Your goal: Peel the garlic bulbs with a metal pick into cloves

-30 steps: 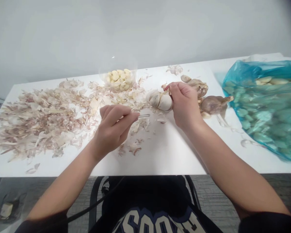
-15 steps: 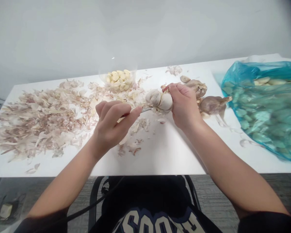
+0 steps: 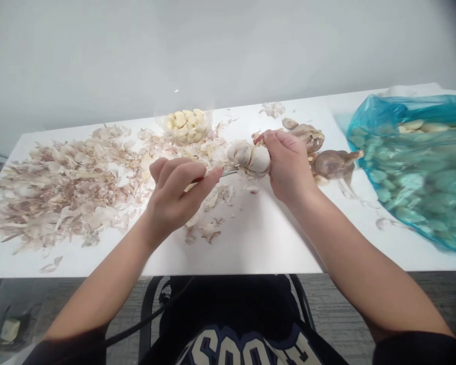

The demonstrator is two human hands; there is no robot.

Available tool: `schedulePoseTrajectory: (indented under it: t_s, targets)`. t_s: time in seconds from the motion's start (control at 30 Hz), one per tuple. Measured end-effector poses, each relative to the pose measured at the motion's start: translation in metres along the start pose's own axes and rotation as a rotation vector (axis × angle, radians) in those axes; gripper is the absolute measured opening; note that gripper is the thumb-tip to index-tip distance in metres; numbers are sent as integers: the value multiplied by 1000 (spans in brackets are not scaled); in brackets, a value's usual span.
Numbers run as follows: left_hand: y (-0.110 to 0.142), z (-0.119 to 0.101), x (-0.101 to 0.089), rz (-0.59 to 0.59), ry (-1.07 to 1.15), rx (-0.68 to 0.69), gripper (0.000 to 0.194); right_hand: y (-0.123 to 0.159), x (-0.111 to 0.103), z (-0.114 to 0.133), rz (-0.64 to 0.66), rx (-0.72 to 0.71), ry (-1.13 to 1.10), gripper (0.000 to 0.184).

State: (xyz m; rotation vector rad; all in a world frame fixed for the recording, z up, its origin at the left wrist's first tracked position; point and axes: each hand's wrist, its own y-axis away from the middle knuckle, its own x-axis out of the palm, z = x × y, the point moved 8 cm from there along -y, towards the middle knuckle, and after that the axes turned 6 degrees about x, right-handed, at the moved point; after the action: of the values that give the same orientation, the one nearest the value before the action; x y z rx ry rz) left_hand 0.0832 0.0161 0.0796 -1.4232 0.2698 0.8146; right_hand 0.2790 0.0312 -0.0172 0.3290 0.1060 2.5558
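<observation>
My right hand (image 3: pixel 291 162) is closed around the right side of a pale garlic bulb (image 3: pixel 249 156), held just above the table. Its cloves bulge apart, and a reddish bit shows at my fingertips. From the left, my left hand (image 3: pixel 180 192) grips a slim metal tool (image 3: pixel 228 173), perhaps a small knife; a trace of red shows between the fingers. The tool's tip meets the lower left of the bulb, and whether it has gone in is hidden. Behind my right hand lie a brownish garlic bulb (image 3: pixel 332 165) with its stem and another bulb (image 3: pixel 308 137).
A wide heap of garlic skins (image 3: pixel 72 187) covers the left of the white table (image 3: pixel 273 243). At the back stands a clear container (image 3: pixel 163 121) of peeled cloves (image 3: pixel 186 124). To the right, a blue plastic bag (image 3: pixel 414 172) holds many cloves. A loose clove (image 3: pixel 290 123) lies near the bulbs.
Almost nothing differs. The tool's visible part looks slightly turned against the bulb, while both hands stay in the same place.
</observation>
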Motion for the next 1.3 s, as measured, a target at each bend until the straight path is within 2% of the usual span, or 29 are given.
schedulePoseTrajectory:
  t_s: [0.17,0.3,0.5,0.8,1.0,1.17,1.3]
  targets:
    - [-2,-6,-3,-49,42,72,15,0,0,-1,0,15,0,29]
    - [2,-3,-6,-88,0,112,17,-1,-1,0,-6,9,-2,29]
    - [2,0,0,-5,-33,53,9,1,0,-1,-17,53,-26,28]
    - [-6,-8,5,-10,18,50,10,1,1,2,-3,12,-14,29]
    - [-11,-10,8,17,-15,108,9,3,4,1,13,86,-60,31]
    - [-11,-10,10,16,61,104,11,3,5,-8,13,174,-63,30]
    - [-7,-10,13,79,65,93,11,4,10,-18,61,250,-121,28]
